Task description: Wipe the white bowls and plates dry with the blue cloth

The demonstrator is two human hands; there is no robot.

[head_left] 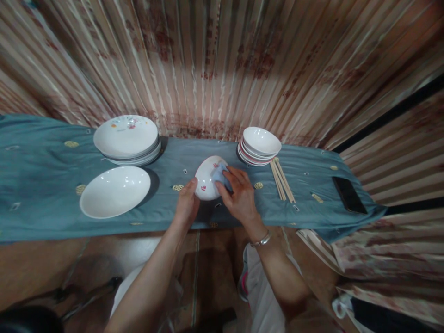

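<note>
A white bowl (204, 178) with small red flower prints is tilted above the cloth-covered table, its outer side facing me. My left hand (188, 201) grips the bowl's left edge, thumb on the near face and the other fingers mostly hidden behind it. On the bowl's right side, my right hand (238, 192) presses a light blue cloth (219, 174) against the surface with its fingers closed on it. A metal bracelet circles my right wrist. To the right of the bowl stands a stack of small white bowls (261, 142).
Several pale chopsticks (282, 180) lie beside the stacked bowls. A black phone (348, 194) rests near the table's right end. At left are a stack of plates (126, 138) and a large white bowl (115, 192). A patterned curtain (208, 69) hangs behind the table.
</note>
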